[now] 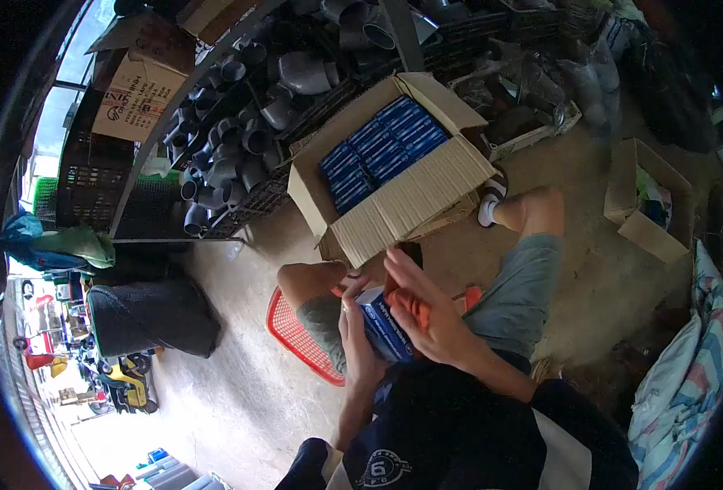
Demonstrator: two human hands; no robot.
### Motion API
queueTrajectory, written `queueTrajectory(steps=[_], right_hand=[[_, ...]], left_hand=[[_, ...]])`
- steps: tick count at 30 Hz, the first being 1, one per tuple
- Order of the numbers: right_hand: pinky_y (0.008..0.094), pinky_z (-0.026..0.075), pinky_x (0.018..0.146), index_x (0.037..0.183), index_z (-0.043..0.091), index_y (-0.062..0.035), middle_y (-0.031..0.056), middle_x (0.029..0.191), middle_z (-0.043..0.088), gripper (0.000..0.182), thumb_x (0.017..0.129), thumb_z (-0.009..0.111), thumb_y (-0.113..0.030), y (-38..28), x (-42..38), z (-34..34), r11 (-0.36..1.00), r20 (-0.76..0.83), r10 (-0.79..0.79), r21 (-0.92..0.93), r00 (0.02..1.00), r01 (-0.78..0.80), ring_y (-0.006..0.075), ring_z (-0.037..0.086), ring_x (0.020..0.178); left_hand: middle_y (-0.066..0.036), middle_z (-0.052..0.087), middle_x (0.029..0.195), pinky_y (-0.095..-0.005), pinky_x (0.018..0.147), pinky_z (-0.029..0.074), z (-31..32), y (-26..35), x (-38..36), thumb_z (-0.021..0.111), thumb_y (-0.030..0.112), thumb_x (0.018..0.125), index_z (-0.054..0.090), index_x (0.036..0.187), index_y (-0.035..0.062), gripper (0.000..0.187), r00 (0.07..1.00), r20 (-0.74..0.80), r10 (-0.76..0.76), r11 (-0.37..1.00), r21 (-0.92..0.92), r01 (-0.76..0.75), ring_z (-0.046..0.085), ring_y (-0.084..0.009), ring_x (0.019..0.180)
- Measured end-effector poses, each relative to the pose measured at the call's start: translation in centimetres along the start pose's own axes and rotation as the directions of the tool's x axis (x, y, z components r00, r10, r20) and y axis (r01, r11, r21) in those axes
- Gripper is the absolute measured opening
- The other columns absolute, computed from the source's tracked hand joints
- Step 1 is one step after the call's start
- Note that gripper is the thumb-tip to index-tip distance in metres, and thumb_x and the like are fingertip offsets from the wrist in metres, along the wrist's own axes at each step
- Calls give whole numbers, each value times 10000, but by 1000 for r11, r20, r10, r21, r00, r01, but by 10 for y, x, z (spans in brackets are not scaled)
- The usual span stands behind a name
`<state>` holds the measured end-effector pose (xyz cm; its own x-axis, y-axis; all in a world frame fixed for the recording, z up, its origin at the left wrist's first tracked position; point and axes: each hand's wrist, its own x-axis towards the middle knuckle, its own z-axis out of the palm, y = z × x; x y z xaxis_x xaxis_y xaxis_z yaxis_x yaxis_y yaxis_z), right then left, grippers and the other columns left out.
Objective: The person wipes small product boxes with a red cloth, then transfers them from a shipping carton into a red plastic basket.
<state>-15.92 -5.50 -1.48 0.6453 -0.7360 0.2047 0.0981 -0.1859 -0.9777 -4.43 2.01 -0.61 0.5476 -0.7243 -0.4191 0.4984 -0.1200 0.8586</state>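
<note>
Close to my lap is a small blue and white cardboard box [387,328] with white lettering, tilted between my two hands. My left hand [358,339] grips it along its left side. Bunched in my right hand [436,322] is an orange-red cloth [413,309], held against the right side of the box. Just beyond my hands stands a large open carton [414,200], packed with rows of similar blue boxes [384,151]. Its near flap hangs out toward my hands.
A red plastic basket [296,339] lies by my left leg. Grey pipe fittings [247,135] fill crates at the upper left. A smaller open carton [651,200] stands on the floor at right, near a striped sack [688,376]. A dark mesh roll [153,318] is at left.
</note>
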Motion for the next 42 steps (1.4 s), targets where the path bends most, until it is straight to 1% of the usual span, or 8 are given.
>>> queueTrajectory(steps=[4, 9, 14, 16, 28, 36, 40, 42], right_hand=[[447, 345, 1102, 1487, 309, -40, 150, 1549, 291, 734, 858, 681, -118, -13, -12, 6, 947, 282, -171, -217, 944, 237, 336, 269, 1444], [477, 314, 1124, 1473, 337, -41, 159, 1550, 290, 732, 845, 684, -186, -30, 10, 10, 938, 385, -178, -212, 906, 274, 353, 253, 1447], [460, 273, 1157, 1482, 315, -25, 195, 1536, 297, 653, 919, 607, -180, -21, 14, 27, 966, 303, -181, -122, 936, 226, 367, 243, 1447], [471, 262, 1162, 1479, 314, -14, 213, 1524, 308, 627, 943, 587, -192, -24, -3, 32, 971, 310, -182, -93, 933, 221, 374, 246, 1444], [343, 378, 1051, 1407, 361, 43, 166, 1353, 507, 456, 1011, 474, -154, -14, -8, 39, 893, 4, 244, 388, 970, -226, 208, 505, 1211], [345, 477, 917, 1252, 533, -1, 119, 1179, 589, 296, 1005, 501, -159, 1, -25, 4, 585, 138, 569, 624, 811, -517, 175, 563, 1056], [332, 456, 971, 1382, 428, -12, 114, 1300, 531, 448, 962, 565, -85, -16, -8, -9, 605, 151, 375, 707, 915, -365, 177, 541, 1133], [333, 425, 1025, 1446, 349, -19, 120, 1368, 491, 569, 933, 596, -35, -17, -1, -10, 697, 108, 319, 646, 942, -310, 191, 512, 1207]], left_hand=[[-113, 585, 1084, -319, 889, 463, -4, 26, 12, 252, 441, 1067, 523, 1175, 11, 520, 972, -129, 194, 936, 321, -144, 586, -200, 949], [-249, 458, 1349, -463, 1068, 358, -64, -57, 14, 462, 363, 986, 341, 1426, 3, 582, 715, 295, 634, 106, 883, -458, 451, -406, 1261], [-193, 541, 1244, -406, 978, 432, -38, 4, -2, 382, 402, 1035, 471, 1282, 8, 474, 916, -47, 398, 658, 711, -249, 549, -310, 1121], [-120, 591, 1064, -335, 868, 468, -35, 26, 10, 266, 436, 1067, 543, 1100, 4, 514, 946, -237, 223, 962, 212, -174, 577, -195, 941], [-98, 556, 1050, -327, 912, 414, -6, 17, -8, 303, 390, 1064, 515, 1112, 6, 441, 845, -134, 518, 721, 600, -346, 521, -192, 982], [-103, 532, 1097, -341, 912, 435, -14, 23, 16, 425, 362, 1025, 389, 1207, 94, 326, 960, -249, 132, 955, -227, -190, 539, -194, 963], [-140, 438, 1265, -355, 1043, 339, 1, 1, 8, 538, 133, 928, 398, 1200, 43, 319, 849, 47, 526, 713, 519, -471, 457, -220, 1166], [-131, 492, 1200, -346, 985, 379, 7, 0, 7, 495, 404, 959, 387, 1283, 36, 502, 903, 15, 429, 762, 530, -371, 494, -217, 1084]])
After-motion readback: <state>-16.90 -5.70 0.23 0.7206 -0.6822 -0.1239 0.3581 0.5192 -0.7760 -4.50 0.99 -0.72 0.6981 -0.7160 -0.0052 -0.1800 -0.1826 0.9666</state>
